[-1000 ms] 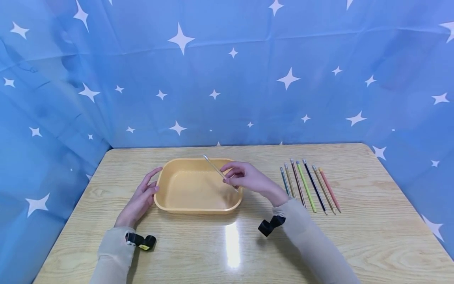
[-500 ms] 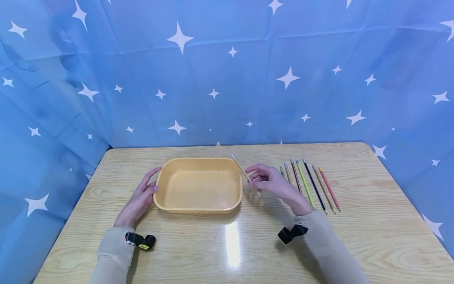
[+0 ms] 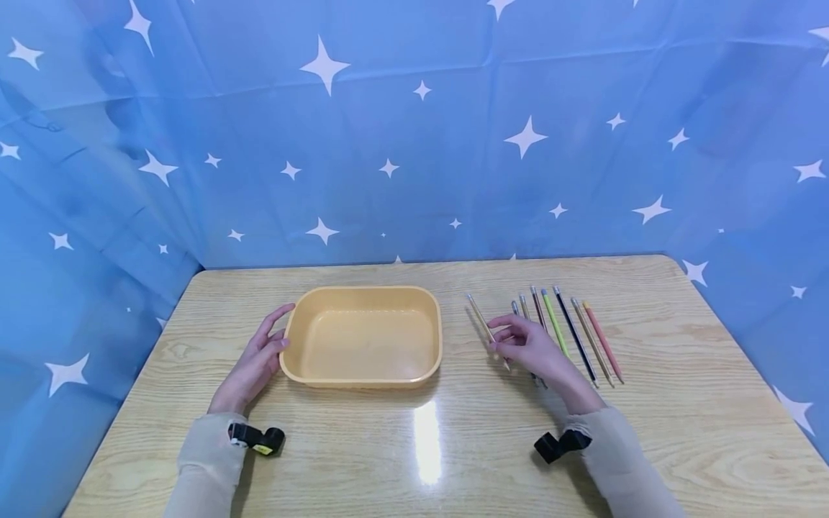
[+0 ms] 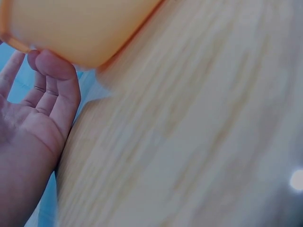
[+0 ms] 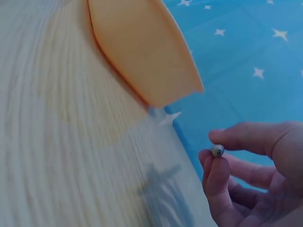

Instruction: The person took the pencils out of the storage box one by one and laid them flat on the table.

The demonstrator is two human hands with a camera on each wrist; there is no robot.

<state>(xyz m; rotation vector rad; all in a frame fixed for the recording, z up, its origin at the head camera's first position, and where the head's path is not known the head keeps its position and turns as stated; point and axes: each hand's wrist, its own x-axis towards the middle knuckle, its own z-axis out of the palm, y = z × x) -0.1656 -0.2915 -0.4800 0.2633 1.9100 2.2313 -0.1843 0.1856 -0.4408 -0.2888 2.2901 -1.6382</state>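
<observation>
My right hand (image 3: 532, 350) pinches a natural-wood pencil (image 3: 480, 315) between thumb and fingertips, between the tray and a row of pencils. The pencil slants, its silvery end pointing away from me. In the right wrist view its tip (image 5: 218, 151) faces the camera, held by the thumb and a finger. At the left end of the orange plastic tray (image 3: 365, 346), my left hand (image 3: 255, 362) touches the outer wall and rim with relaxed fingers. The left wrist view shows those fingertips right at the tray's wall (image 4: 80, 33).
Several pencils lie side by side at the right, including a lime green one (image 3: 555, 321), a dark blue one (image 3: 575, 334) and a red one (image 3: 602, 339). My right hand partly hides the leftmost ones. A blue star-patterned cloth (image 3: 414, 180) hangs behind the wooden table (image 3: 363, 446).
My right hand has moved right with the pencil, from over the tray to beside the pencil row, and the pencil is lower. My left hand stays at the tray.
</observation>
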